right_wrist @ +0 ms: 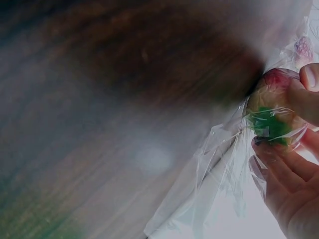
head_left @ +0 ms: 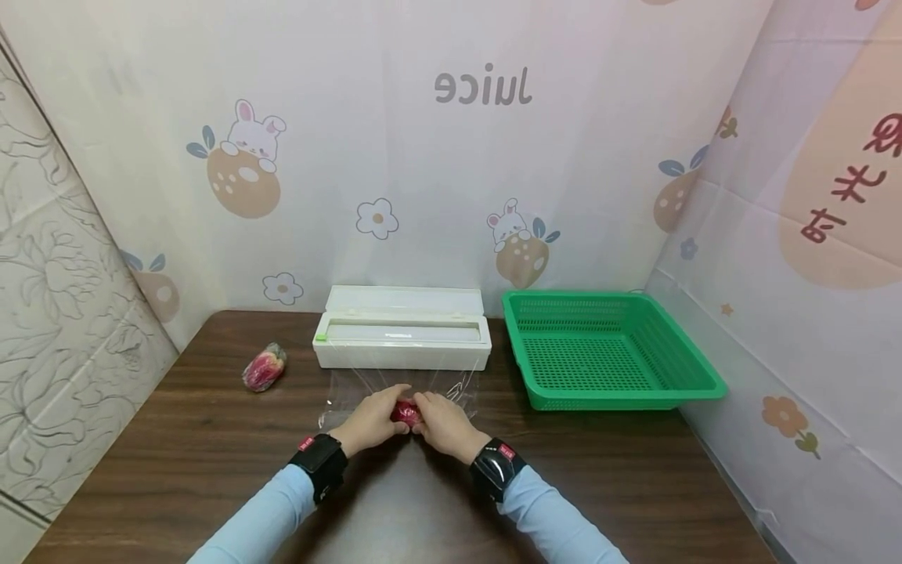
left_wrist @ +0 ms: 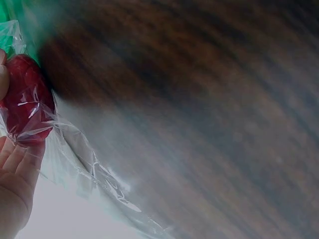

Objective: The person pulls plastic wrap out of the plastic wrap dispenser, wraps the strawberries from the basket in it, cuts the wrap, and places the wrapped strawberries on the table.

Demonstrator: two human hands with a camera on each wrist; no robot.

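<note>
Both hands hold a small red, fruit-like thing (head_left: 406,413) between them, low over the front of the table. My left hand (head_left: 369,419) grips one end, thumb on top and fingers under it. From the other side my right hand (head_left: 449,426) grips it the same way. Clear plastic film (head_left: 345,392) runs from the white wrap dispenser (head_left: 402,358) to the hands and lies over the thing. In the left wrist view the red thing (left_wrist: 27,99) shines under creased film. A yellowish end with a green patch (right_wrist: 271,124) shows in the right wrist view.
The dispenser's lid (head_left: 405,299) stands raised at the back of the wooden table (head_left: 211,462). To its right sits a green plastic basket (head_left: 535,399). A film-wrapped pink and yellowish thing (head_left: 265,367) lies at the left. Printed curtains hang behind and at the sides.
</note>
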